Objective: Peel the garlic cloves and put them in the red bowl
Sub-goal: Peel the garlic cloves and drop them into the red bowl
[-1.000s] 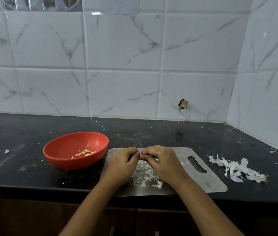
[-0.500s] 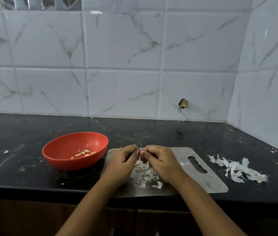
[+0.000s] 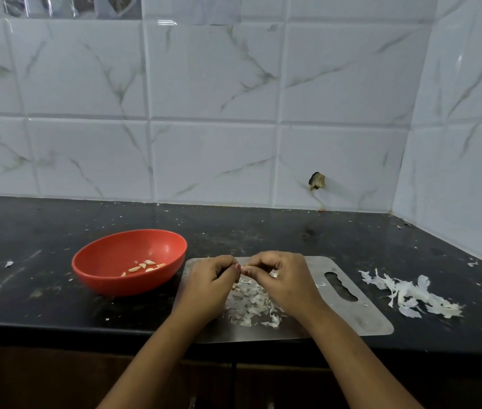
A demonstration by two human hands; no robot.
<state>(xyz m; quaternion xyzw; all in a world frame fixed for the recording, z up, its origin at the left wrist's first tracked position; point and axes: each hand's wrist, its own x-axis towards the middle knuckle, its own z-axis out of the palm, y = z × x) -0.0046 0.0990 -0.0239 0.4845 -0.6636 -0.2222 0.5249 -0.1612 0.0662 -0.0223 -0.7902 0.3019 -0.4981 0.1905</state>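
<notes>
A red bowl (image 3: pixel 109 262) stands on the black counter left of a steel cutting board (image 3: pixel 360 314). Several peeled garlic cloves (image 3: pixel 142 267) lie inside the bowl. Above the board, my left hand (image 3: pixel 207 286) and my right hand (image 3: pixel 284 280) meet fingertip to fingertip, both pinching a small garlic clove (image 3: pixel 244 266) that is mostly hidden by the fingers. Under my hands a pile of white garlic skins (image 3: pixel 251 305) covers the middle of the board.
A second heap of papery skins (image 3: pixel 410 296) lies on the counter to the right of the board. Small flakes dot the black counter (image 3: pixel 27 290). Tiled walls close off the back and the right side. The counter's front edge runs just below the board.
Both hands have stayed together over the board, with the fingertips shifting slightly as they work at the clove. The bowl and the skin piles have not moved.
</notes>
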